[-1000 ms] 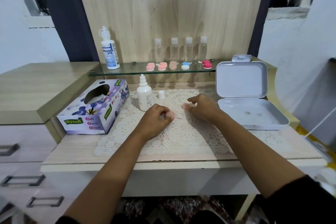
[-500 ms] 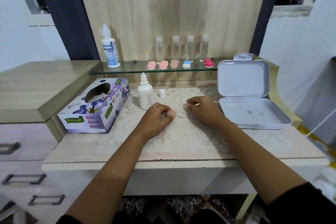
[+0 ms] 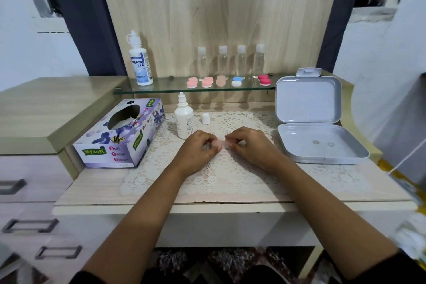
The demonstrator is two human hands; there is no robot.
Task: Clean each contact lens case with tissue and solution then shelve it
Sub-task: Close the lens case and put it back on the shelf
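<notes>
Five lens cases (image 3: 220, 80) sit on the glass shelf (image 3: 166, 90) by four clear bottles (image 3: 222, 62); your left grip (image 3: 198, 148) and right grip (image 3: 251, 145) pinch one pale pink case (image 3: 217, 144).

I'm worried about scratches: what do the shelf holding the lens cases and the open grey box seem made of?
The shelf looks like clear glass: see-through, with a greenish edge. The open grey box looks like matte moulded plastic, possibly painted metal: even colour, rounded corners, soft sheen.
</notes>
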